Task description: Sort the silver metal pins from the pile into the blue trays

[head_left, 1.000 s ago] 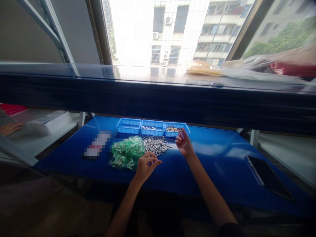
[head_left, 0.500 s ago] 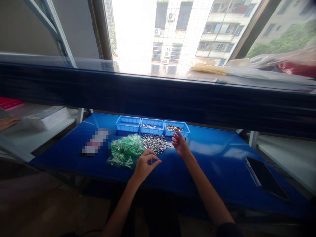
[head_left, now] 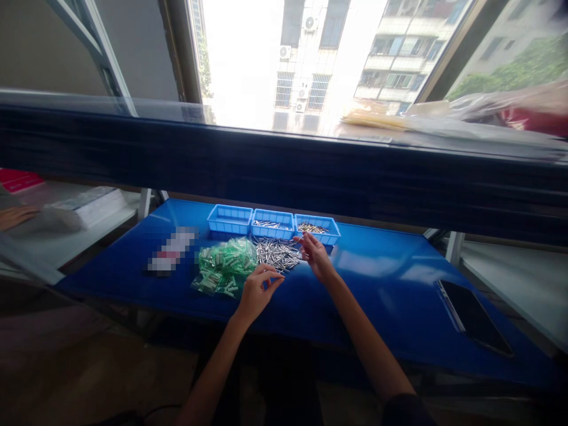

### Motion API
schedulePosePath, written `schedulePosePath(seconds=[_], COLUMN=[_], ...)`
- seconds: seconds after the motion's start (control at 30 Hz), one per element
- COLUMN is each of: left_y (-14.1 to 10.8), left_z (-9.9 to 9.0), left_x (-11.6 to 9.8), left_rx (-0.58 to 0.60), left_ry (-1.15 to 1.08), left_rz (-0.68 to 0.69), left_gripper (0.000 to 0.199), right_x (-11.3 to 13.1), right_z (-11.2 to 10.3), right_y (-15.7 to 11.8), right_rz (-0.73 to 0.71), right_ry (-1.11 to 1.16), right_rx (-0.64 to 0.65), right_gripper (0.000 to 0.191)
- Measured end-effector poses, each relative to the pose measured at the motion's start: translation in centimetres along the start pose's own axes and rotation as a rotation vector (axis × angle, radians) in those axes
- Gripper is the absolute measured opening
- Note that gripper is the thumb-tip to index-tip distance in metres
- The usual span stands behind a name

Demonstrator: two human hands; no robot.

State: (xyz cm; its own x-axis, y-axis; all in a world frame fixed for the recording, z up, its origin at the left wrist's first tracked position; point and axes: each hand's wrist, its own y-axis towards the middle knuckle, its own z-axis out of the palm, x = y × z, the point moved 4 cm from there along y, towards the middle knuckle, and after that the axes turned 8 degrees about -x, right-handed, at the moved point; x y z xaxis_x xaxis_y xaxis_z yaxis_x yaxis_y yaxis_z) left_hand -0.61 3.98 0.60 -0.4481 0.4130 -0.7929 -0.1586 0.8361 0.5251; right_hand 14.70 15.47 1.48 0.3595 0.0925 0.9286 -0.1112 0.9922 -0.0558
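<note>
My left hand is just in front of a pile of thin metal pins, thumb and forefinger tips pinched together. Whatever is in that pinch is too small to make out. Over the right side of the pile, my right hand is closed too, its fingertips gathered around something slim that I cannot name. Green-tinted plastic bags of small pale cylindrical parts lie left of the pile. Behind it stands a blue bin with some silvery pins, and to its right another blue bin with darker, brassy pins.
A third blue bin stands at the left of the row. On the blue tabletop lie a phone at the right and a pixelated item at the left. Another person's hand rests on a side table.
My right hand has come down and left from in front of the right bin to the edge of the pin pile. The left hand has shifted slightly up and stays pinched.
</note>
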Motion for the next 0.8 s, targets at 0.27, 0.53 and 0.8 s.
schedulePosePath(seconds=[0.27, 0.53, 0.8], left_y=[0.2, 0.2, 0.2], left_z=[-0.5, -0.5, -0.5], left_x=[0.1, 0.3, 1.1], left_rx=[-0.097, -0.096, -0.141], left_ry=[-0.054, -0.140, -0.235], left_rz=[-0.116, -0.213, -0.263], left_gripper=[0.022, 0.033, 0.035], right_x=[-1.3, -1.0, -1.2], right_z=[1.5, 2.8, 3.1], right_y=[-1.2, -2.1, -2.6], right_rz=[-0.111, -0.187, -0.149], right_ry=[-0.426, -0.447, -0.423], right_rx=[0.242, 0.389, 0.550], right_gripper=[0.038, 0.039, 0.045])
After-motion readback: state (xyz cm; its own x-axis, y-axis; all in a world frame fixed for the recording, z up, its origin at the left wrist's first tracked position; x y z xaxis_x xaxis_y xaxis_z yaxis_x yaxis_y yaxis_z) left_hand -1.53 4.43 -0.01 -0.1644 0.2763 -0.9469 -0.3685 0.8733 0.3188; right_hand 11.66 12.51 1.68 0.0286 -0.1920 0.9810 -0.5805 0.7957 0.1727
